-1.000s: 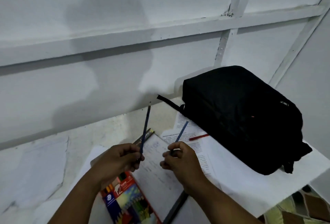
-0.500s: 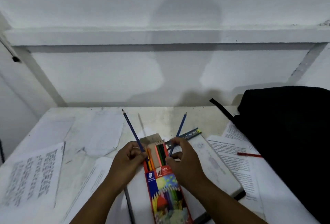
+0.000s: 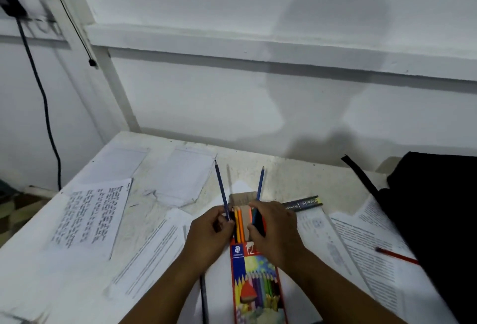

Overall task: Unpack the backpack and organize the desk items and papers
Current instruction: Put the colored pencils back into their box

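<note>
A red box of coloured pencils (image 3: 255,282) lies open on the desk in front of me, its flap turned back and several pencils showing at its mouth. My left hand (image 3: 210,236) pinches a dark blue pencil (image 3: 220,187) that points up and away at the box's left side. My right hand (image 3: 276,230) holds a lighter blue pencil (image 3: 260,181) at the box's right side, fingers curled over the box mouth. The black backpack (image 3: 436,210) sits at the right edge of the desk.
Printed sheets (image 3: 93,215) lie scattered over the white desk (image 3: 289,176). A slim dark pencil box (image 3: 304,203) lies behind my right hand. A red pen (image 3: 396,255) rests on papers by the backpack. A black pencil (image 3: 204,298) lies beside my left forearm. A cable (image 3: 46,106) hangs at the left wall.
The view has swung left, so the backpack now sits at the frame's right edge. Both hands brought their blue pencils down to the mouth of the open pencil box.
</note>
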Tool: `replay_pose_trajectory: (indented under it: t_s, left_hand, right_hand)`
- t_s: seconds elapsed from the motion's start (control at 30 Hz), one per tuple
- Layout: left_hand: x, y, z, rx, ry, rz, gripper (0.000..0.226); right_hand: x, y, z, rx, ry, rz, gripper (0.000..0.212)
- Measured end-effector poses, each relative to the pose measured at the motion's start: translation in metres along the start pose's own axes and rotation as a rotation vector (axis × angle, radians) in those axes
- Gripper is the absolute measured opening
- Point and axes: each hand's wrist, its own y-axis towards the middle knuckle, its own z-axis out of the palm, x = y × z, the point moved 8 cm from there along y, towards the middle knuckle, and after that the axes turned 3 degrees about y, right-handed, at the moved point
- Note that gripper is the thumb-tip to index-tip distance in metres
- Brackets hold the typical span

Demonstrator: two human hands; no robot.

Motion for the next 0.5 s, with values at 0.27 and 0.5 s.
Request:
replay_pose_trajectory:
  t_s: [0.27, 0.5]
  left_hand:
    - [0.011, -0.008, 0.006, -0.105, -0.126, 0.008, 0.026]
    - [0.015, -0.008, 0.006, -0.133, -0.177, 0.005, 0.036]
  right_hand:
    - [-0.012, -0.009, 0.013, -0.041, -0.054, -0.077, 0.053]
    - [-0.015, -0.012, 0.015, -0.039, 0.047, -0.123, 0.034]
